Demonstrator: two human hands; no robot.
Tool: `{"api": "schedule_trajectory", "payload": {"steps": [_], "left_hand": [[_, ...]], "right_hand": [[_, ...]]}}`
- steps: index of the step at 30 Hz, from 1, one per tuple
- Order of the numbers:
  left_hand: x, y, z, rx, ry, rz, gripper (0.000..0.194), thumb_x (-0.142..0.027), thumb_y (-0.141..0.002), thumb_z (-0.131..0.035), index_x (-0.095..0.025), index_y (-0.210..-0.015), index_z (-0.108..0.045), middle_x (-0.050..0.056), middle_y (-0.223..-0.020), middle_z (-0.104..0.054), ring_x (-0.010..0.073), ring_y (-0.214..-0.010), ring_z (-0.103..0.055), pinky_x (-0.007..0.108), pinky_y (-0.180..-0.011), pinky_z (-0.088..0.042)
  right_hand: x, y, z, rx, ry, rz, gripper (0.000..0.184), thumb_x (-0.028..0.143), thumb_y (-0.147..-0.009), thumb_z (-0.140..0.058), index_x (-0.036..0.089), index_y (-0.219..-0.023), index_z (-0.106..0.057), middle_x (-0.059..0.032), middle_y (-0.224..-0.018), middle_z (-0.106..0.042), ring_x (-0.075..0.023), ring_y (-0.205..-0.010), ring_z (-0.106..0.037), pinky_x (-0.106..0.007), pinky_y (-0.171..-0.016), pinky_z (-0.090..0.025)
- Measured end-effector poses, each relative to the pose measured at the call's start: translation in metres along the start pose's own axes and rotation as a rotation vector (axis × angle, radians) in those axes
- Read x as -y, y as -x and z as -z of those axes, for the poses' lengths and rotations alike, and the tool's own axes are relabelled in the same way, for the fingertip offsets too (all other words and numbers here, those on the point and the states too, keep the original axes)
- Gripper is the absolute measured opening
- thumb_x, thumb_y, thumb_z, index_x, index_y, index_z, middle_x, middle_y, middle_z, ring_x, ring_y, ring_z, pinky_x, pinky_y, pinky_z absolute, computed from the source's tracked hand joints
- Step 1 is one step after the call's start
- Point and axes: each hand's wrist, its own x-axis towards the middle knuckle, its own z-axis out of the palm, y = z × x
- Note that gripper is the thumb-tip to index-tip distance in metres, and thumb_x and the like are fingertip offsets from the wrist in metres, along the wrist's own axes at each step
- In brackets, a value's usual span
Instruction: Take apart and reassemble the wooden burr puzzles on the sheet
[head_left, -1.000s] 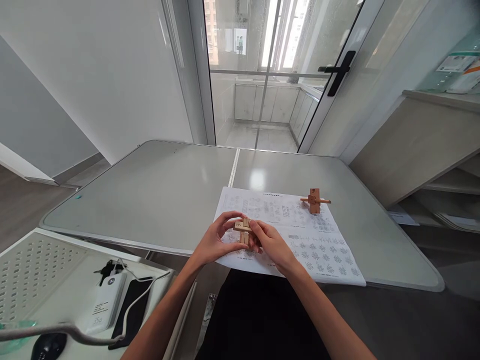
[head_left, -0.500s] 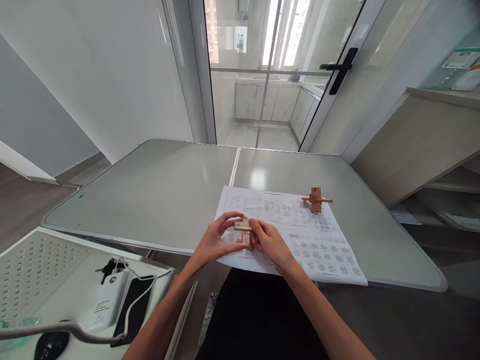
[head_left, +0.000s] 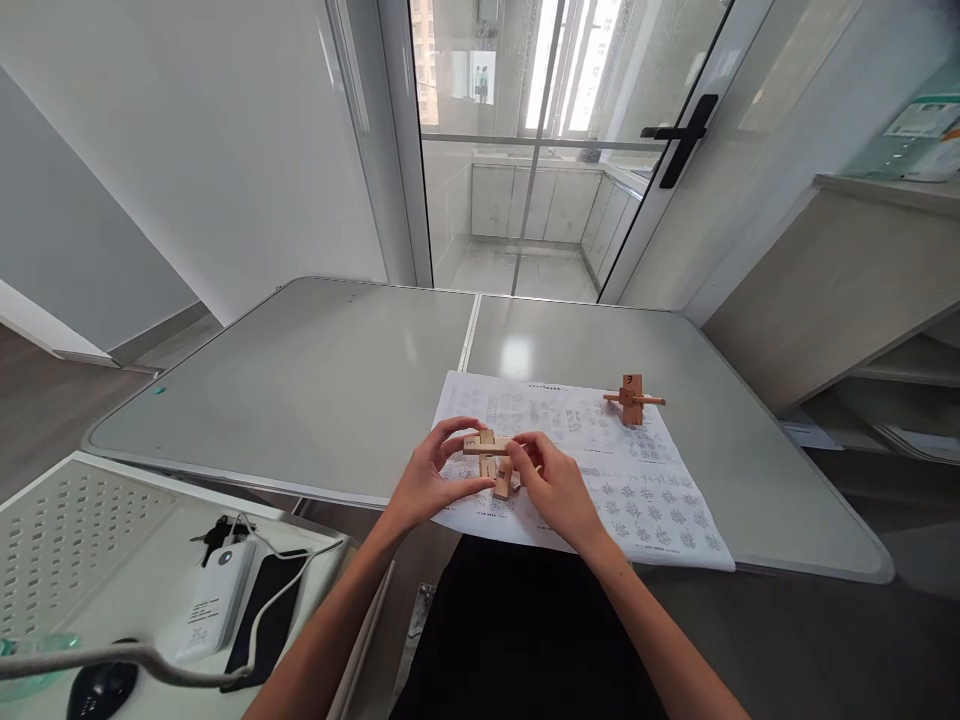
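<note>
Between both hands, above the printed sheet (head_left: 570, 432), is a light wooden burr puzzle (head_left: 487, 447) made of interlocked notched blocks. My left hand (head_left: 431, 475) grips it from the left, thumb low and index finger over the top. From the right, my right hand (head_left: 553, 487) pinches the end of its crosswise bar. A separate-looking wooden block (head_left: 503, 479) hangs tilted below that bar, close to the right fingers; whether it is joined to the rest I cannot tell. Some right fingertips are hidden behind the wood.
A darker assembled wooden puzzle (head_left: 632, 400) stands at the sheet's far right corner on the grey table (head_left: 337, 380). To the left, a white cart (head_left: 112, 530) carries a power bank (head_left: 219, 597), keys (head_left: 223, 535), a black phone-like slab (head_left: 266, 610), a mouse (head_left: 103, 690) and a cable.
My right hand has shifted slightly right, showing more of the crosswise bar. A wooden block now shows tilted below it. My left hand keeps its grip nearly in place.
</note>
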Motion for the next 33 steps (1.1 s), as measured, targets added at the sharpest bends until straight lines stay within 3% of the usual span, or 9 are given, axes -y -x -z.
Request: {"api": "schedule_trajectory", "payload": {"steps": [5,8,10,15,21,25,33], "left_hand": [[-0.001,0.0,0.0,-0.025,0.019,0.013,0.067,-0.029,-0.078,-0.093,-0.028,-0.136,-0.059,0.009,-0.139,-0.065,0.0287,-0.124,-0.07,0.051,-0.115,-0.05],[-0.001,0.0,0.0,-0.046,0.035,0.019,0.066,-0.029,-0.079,-0.093,-0.027,-0.135,-0.059,0.009,-0.14,-0.064,0.0284,-0.123,-0.07,0.051,-0.114,-0.051],[-0.001,0.0,0.0,-0.048,0.025,0.027,0.067,-0.03,-0.078,-0.094,-0.027,-0.134,-0.058,0.009,-0.139,-0.064,0.0281,-0.121,-0.07,0.051,-0.114,-0.051],[-0.001,0.001,0.0,-0.045,0.001,0.039,0.068,-0.031,-0.077,-0.094,-0.027,-0.134,-0.058,0.009,-0.14,-0.064,0.0281,-0.122,-0.07,0.052,-0.115,-0.05],[-0.001,0.0,0.0,-0.037,0.02,0.032,0.068,-0.031,-0.077,-0.094,-0.027,-0.135,-0.058,0.01,-0.138,-0.065,0.0296,-0.123,-0.07,0.052,-0.114,-0.051],[0.002,-0.001,0.0,-0.029,0.027,0.026,0.069,-0.031,-0.077,-0.094,-0.027,-0.136,-0.057,0.01,-0.136,-0.065,0.0299,-0.123,-0.07,0.052,-0.113,-0.051],[0.005,-0.001,0.003,-0.02,0.061,0.075,0.069,-0.032,-0.081,-0.092,-0.028,-0.139,-0.054,0.01,-0.138,-0.063,0.0272,-0.12,-0.071,0.05,-0.112,-0.052]], "right_hand": [[-0.005,0.009,0.005,0.009,0.229,0.141,0.043,0.059,-0.1,-0.062,0.024,-0.124,-0.065,-0.0132,-0.126,-0.067,-0.0304,-0.111,-0.069,-0.044,-0.086,-0.059],[-0.012,0.012,0.005,0.026,0.337,0.2,0.058,0.053,-0.091,-0.077,0.026,-0.139,-0.059,-0.0142,-0.143,-0.058,-0.0357,-0.133,-0.06,-0.053,-0.104,-0.058],[-0.016,0.013,0.004,0.055,0.379,0.227,0.068,0.045,-0.084,-0.086,0.026,-0.142,-0.057,-0.0144,-0.145,-0.056,-0.038,-0.137,-0.057,-0.056,-0.109,-0.056],[-0.016,0.013,0.002,0.054,0.383,0.237,0.051,0.031,-0.081,-0.085,0.025,-0.127,-0.063,-0.013,-0.132,-0.064,-0.0366,-0.125,-0.062,-0.056,-0.105,-0.058],[-0.007,0.014,0.01,0.057,0.175,0.067,0.055,0.04,-0.085,-0.08,0.025,-0.131,-0.054,-0.0088,-0.113,-0.072,-0.0277,-0.093,-0.072,-0.046,-0.082,-0.063],[-0.005,0.014,0.01,-0.036,0.174,0.177,0.055,0.04,-0.088,-0.076,0.026,-0.136,-0.054,-0.0068,-0.107,-0.072,-0.0245,-0.083,-0.071,-0.044,-0.078,-0.062],[0.002,0.016,-0.003,0.03,0.268,0.383,0.044,0.029,-0.101,-0.061,0.031,-0.143,-0.051,-0.0054,-0.111,-0.067,-0.0192,-0.077,-0.068,-0.037,-0.073,-0.061]]}}
